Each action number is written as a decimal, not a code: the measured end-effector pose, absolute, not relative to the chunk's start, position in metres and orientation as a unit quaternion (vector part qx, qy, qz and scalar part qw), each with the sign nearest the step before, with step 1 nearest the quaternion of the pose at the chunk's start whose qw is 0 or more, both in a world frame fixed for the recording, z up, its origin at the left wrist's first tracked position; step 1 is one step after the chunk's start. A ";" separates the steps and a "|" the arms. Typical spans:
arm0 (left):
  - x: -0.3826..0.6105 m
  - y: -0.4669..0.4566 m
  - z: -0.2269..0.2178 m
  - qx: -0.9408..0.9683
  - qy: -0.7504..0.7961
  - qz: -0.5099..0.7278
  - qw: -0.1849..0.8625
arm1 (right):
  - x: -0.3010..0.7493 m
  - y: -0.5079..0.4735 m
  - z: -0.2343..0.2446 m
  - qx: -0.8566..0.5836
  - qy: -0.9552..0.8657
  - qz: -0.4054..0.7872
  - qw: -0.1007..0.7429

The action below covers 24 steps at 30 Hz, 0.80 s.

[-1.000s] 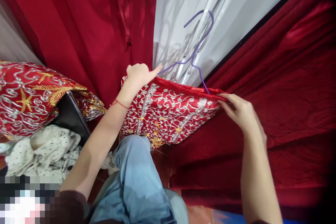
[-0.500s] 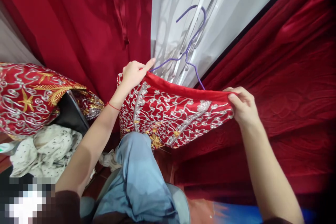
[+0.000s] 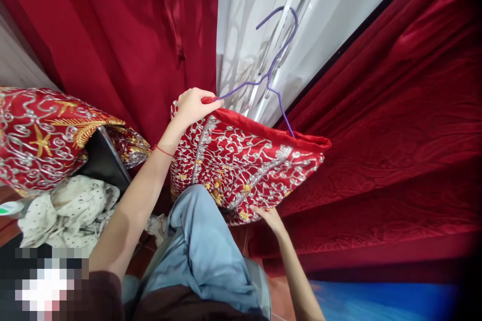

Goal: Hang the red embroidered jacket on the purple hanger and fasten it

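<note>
A red satin skirt (image 3: 241, 160) with silver and gold embroidery hangs from a purple wire hanger (image 3: 269, 72), its plain red waistband on top. The hanger's shoulders go down inside the waistband, while the hook stands free above. My left hand (image 3: 194, 106) pinches the waistband's left corner beside the hanger's end. Lower down, my right hand (image 3: 269, 216) is at the skirt's lower right edge, thumb on the embroidered front and the other fingers hidden behind the cloth. The skirt's lower part sags by my raised knee.
Another embroidered red piece (image 3: 33, 135) lies at the left over a black object (image 3: 105, 158). Below it is a bunched white dotted cloth (image 3: 71, 210). Red curtains (image 3: 113, 25) and a white drape (image 3: 244, 20) hang ahead. My blue-trousered leg (image 3: 203, 246) is bent in front.
My right hand has let go of the waistband's right corner and moved down to the skirt's lower right edge. That corner now droops slightly inward. My left hand keeps its hold, its thumb now lowered.
</note>
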State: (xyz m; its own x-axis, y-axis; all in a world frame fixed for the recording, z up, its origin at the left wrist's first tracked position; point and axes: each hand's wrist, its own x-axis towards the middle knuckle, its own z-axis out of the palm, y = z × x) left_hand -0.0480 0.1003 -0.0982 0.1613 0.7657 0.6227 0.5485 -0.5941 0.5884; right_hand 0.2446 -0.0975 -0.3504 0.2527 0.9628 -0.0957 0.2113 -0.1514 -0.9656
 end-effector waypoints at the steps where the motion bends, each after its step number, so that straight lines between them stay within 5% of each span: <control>1: -0.048 0.102 -0.099 0.754 0.416 0.489 0.138 | 0.244 -0.104 -0.357 -0.654 -0.452 0.395 0.460; 5: -0.045 0.110 -0.110 0.752 0.327 0.522 0.235 | 0.257 -0.106 -0.362 -0.754 -0.420 0.267 0.428; 8: -0.041 0.109 -0.123 0.726 0.314 0.574 0.211 | 0.264 -0.090 -0.351 -0.858 -0.399 0.159 0.281; 11: -0.037 0.095 -0.135 0.654 0.339 0.662 0.136 | 0.262 -0.077 -0.333 -0.899 -0.394 0.171 0.086; 14: -0.033 0.071 -0.146 0.582 0.323 0.730 0.160 | 0.248 -0.080 -0.315 -0.861 -0.447 0.239 0.030; 17: -0.029 0.040 -0.163 0.503 0.283 0.766 0.283 | 0.216 -0.088 -0.292 -0.710 -0.606 0.344 0.098; 24: -0.010 -0.026 -0.244 0.264 0.301 0.779 0.482 | 0.110 -0.045 -0.226 -0.468 -0.621 0.392 0.491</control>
State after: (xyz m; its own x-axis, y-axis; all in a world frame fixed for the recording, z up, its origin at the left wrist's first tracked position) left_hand -0.0098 -0.0261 -0.2437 -0.3957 0.9105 0.1199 -0.5927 -0.3529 0.7240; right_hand 0.1098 -0.0454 -0.2256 -0.0795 0.9667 0.2431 0.1953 0.2543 -0.9472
